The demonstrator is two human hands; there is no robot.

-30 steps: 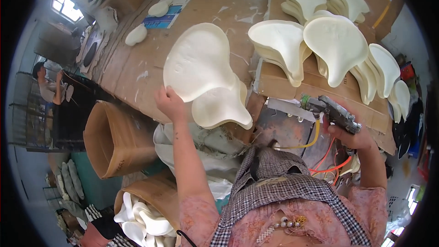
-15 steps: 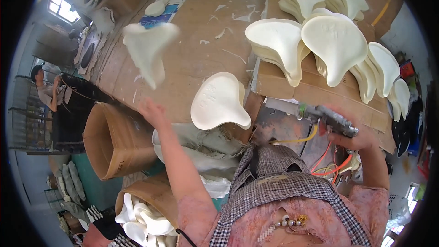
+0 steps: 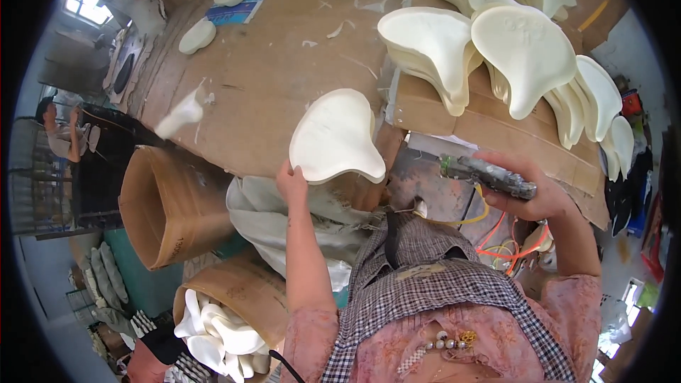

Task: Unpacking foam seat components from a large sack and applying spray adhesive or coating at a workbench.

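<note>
My left hand (image 3: 292, 183) grips the near left edge of a cream foam saddle pad (image 3: 333, 135), thumb on top and fingers mostly hidden by the rim. The pad's broad end faces away at the table's near edge. In my right hand (image 3: 532, 184) is a grey-green gun-shaped tool (image 3: 489, 176), held sideways to the right of the pad. A yellow hose (image 3: 468, 218) hangs beneath the tool. A pale blurred saddle pad (image 3: 181, 117) is at the table's left edge; whether it touches the table I cannot tell.
Stacks of saddle pads (image 3: 525, 57) stand on cardboard at right. Small oval pads (image 3: 197, 37) lie far left. Below left are an open carton (image 3: 145, 206) and a carton of white pieces (image 3: 220, 333). Orange hoses (image 3: 521, 252) hang below the tool. Another person (image 3: 64, 131) works far left.
The blurred pad has moved from the upper table toward its left edge. My left hand, open before, has moved right and taken hold of the near pad. The view has shifted slightly.
</note>
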